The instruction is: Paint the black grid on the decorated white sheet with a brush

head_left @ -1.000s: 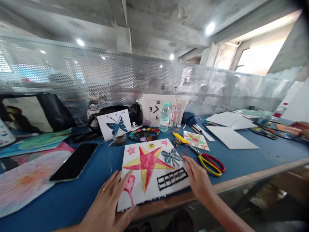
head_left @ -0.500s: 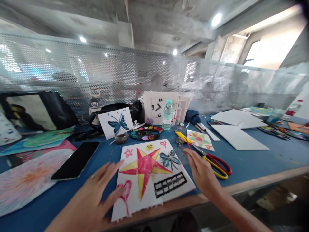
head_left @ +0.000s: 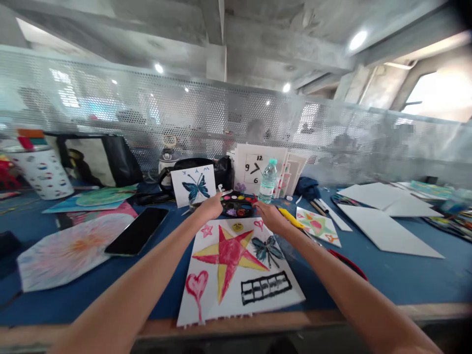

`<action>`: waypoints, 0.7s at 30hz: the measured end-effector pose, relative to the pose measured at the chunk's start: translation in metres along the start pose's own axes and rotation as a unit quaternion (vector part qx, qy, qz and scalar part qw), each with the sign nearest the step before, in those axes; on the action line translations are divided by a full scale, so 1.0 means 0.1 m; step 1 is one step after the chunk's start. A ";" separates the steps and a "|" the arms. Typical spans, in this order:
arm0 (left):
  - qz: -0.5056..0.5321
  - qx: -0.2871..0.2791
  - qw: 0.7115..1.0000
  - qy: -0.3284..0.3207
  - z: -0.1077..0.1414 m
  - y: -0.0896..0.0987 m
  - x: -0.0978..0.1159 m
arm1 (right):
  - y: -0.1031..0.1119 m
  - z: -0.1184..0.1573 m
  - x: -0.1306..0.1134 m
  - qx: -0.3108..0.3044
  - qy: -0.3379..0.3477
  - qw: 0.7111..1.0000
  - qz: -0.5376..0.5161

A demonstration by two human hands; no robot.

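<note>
At the left edge of the black paint palette point(head_left: 238, 197) is my left hand point(head_left: 211, 208). Its fingers are closed, and whatever is in them is hidden. A small glass jar point(head_left: 193, 202) shows partly behind its wrist. My right hand point(head_left: 268, 216) reaches the palette's right edge, its fingers closed around what looks like a thin red stick point(head_left: 254, 198), with only a little showing. Between my forearms lies a white painted board point(head_left: 221, 312) with a red and yellow star, hearts, a butterfly and a black grid.
Behind the palette stand a water bottle point(head_left: 268, 184) and a butterfly card point(head_left: 177, 189). A phone point(head_left: 138, 231) lies left. On the right are a yellow cutter point(head_left: 290, 217), a small star painting point(head_left: 317, 225), red-handled scissors point(head_left: 348, 263) and white boards point(head_left: 391, 233).
Both hands have moved forward from the board's sides to the palette's two edges. My left hand's spread fingers have closed. The view has turned slightly left.
</note>
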State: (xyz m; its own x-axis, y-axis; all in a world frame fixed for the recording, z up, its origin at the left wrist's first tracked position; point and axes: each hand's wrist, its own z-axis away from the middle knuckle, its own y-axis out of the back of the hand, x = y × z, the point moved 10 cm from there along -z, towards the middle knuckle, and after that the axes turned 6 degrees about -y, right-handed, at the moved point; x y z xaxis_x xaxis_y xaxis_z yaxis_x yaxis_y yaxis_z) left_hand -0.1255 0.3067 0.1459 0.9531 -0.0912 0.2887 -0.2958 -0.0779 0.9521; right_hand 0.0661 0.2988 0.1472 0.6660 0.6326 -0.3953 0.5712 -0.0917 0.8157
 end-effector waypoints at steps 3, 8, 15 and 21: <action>-0.015 0.011 1.000 -0.004 -0.06 -0.05 0.02 | -0.10 -0.06 0.13 -0.015 -0.003 1.000 0.019; -0.021 0.024 0.999 -0.007 -0.12 -0.06 0.06 | -0.21 -0.13 0.25 -0.015 -0.016 0.999 0.035; -0.025 0.027 0.999 -0.002 -0.14 -0.08 0.06 | -0.25 -0.14 0.23 0.002 -0.024 0.999 0.034; -0.028 0.020 0.999 -0.007 -0.18 -0.08 0.10 | -0.26 -0.21 0.20 0.004 -0.018 0.999 0.043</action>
State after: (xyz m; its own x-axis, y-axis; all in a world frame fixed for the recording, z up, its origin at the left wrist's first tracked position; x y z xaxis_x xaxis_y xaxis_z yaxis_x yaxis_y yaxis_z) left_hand -0.1121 0.3245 0.1429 0.9674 -0.0993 0.2329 -0.2441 -0.1226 0.9620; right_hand 0.0540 0.3296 0.1267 0.7296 0.5946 -0.3377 0.5138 -0.1508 0.8446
